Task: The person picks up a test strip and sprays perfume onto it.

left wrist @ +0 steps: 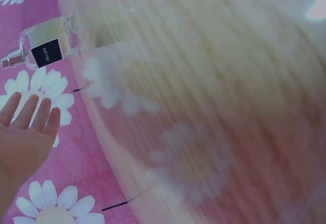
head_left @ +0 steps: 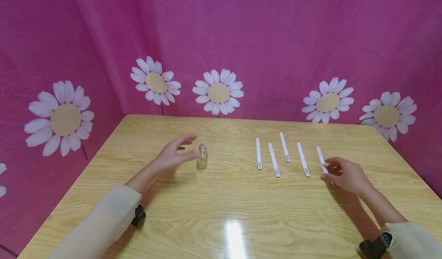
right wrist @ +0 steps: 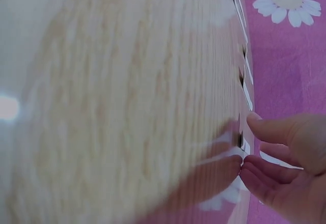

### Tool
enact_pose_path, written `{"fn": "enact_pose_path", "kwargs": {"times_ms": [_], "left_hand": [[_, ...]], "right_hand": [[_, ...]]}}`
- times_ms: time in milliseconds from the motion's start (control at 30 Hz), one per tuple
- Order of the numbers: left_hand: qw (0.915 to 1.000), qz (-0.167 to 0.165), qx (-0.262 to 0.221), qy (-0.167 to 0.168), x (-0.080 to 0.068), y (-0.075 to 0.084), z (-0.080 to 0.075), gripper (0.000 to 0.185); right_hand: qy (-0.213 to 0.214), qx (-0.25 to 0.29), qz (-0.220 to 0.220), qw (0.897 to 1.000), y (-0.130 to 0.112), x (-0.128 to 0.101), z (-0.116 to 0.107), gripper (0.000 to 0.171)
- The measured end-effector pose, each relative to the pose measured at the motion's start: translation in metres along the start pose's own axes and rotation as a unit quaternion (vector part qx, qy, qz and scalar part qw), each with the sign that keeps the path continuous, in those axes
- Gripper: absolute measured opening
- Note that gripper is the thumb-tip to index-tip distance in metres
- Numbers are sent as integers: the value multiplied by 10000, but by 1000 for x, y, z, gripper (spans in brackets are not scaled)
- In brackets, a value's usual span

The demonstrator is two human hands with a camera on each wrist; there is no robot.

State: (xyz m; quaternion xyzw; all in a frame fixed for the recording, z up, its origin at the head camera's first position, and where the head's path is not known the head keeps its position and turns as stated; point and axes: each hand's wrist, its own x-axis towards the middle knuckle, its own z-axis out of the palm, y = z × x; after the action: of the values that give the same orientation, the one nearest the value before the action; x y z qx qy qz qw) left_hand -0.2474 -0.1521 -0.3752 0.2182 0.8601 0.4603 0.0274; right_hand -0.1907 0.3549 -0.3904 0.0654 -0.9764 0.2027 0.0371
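A small glass perfume bottle with a pinkish cap and pale yellow liquid stands upright on the table; the left wrist view shows its dark label. My left hand is beside it with loosely extended fingers, the thumb tip at the bottle's left side; contact is unclear. At the right, a white perfume test strip lies flat. My right hand is at its near end, fingers bent, thumb and fingertips on either side. In the right wrist view a gap shows between thumb and fingers.
Several more white strips, such as the leftmost strip, lie spaced apart left of my right hand, with small print at their near ends. The wooden table ends at a magenta cloth with large daisies.
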Motion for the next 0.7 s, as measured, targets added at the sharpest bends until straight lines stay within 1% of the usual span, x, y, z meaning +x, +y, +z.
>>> {"fn": "enact_pose_path", "kwargs": {"times_ms": [133, 267, 467, 567, 700], "left_hand": [[9999, -11, 9, -140, 1, 2, 5, 64], [9997, -49, -134, -198, 2, 1, 10, 64], [9992, 61, -317, -244, 6, -1, 17, 63], [9985, 131, -420, -317, 8, -3, 19, 64], [9975, 175, -569, -381, 12, -4, 22, 66]], "right_hand": [[53, -16, 166, 9998, -2, 0, 1, 49], [107, -7, 300, 9995, -2, 1, 2, 48], [138, -66, 515, 9986, -2, 4, 3, 46], [83, -106, 666, 9977, -2, 6, 1, 44], [-119, -94, 975, 9951, -3, 7, -3, 43]]}}
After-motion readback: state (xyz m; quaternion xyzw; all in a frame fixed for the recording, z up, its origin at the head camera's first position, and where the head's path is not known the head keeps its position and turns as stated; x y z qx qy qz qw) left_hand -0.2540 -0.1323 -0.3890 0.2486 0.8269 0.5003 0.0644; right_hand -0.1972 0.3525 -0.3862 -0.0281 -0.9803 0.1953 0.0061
